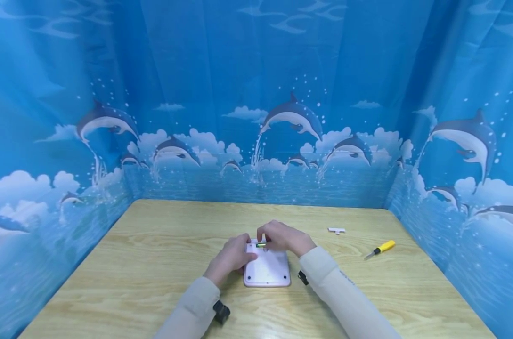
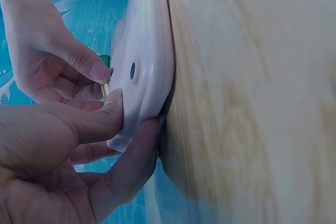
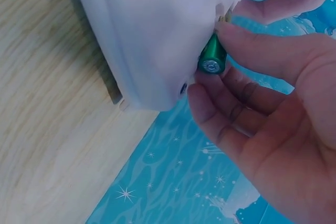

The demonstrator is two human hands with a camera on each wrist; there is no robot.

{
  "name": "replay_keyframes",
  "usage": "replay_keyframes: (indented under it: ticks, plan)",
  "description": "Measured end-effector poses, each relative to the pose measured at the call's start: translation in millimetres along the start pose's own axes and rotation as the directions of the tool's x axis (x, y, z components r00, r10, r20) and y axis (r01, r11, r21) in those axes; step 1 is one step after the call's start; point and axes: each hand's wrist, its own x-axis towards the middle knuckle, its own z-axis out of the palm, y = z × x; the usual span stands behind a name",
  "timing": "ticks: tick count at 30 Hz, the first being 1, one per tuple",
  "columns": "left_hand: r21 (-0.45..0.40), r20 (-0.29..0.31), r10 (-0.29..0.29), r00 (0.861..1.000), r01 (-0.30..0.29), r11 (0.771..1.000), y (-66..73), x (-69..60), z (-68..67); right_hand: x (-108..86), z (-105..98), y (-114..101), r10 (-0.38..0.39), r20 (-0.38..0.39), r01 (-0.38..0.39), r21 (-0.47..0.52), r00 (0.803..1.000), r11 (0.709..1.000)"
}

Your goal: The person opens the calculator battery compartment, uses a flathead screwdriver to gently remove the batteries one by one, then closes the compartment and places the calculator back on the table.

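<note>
A pale pinkish-white device (image 1: 266, 270) with dark round spots at its corners lies on the table. My left hand (image 1: 232, 256) grips its upper left edge, thumb on top and fingers at the side, as the left wrist view shows. A green and gold battery (image 1: 261, 245) is at the device's far end, where my right hand (image 1: 283, 236) pinches it. In the right wrist view the battery's green end (image 3: 212, 59) points toward the camera, between thumb and fingers. Whether the battery sits fully inside the device is hidden.
On the wooden table (image 1: 175, 235), a small white T-shaped piece (image 1: 337, 230) lies at the back right. Nearer the right edge is a screwdriver with a yellow handle (image 1: 386, 246). A blue dolphin-print curtain (image 1: 222, 70) stands round the back and sides.
</note>
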Motion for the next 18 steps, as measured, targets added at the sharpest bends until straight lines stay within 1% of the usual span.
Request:
replay_keyframes:
  ticks: [10, 18]
  plan:
    - [0.006, -0.009, 0.014, 1.000, -0.014, 1.000, -0.9, -0.6, -0.3, 1.2, 0.9, -3.3, 0.025, 0.025, -0.025, -0.018, 0.999, 1.000]
    - [0.013, -0.005, 0.008, 1.000, -0.008, 1.000, 1.3, -1.1, -1.1, 0.0, -0.5, -3.5, 0.028, 0.037, -0.027, -0.030, 0.999, 0.999]
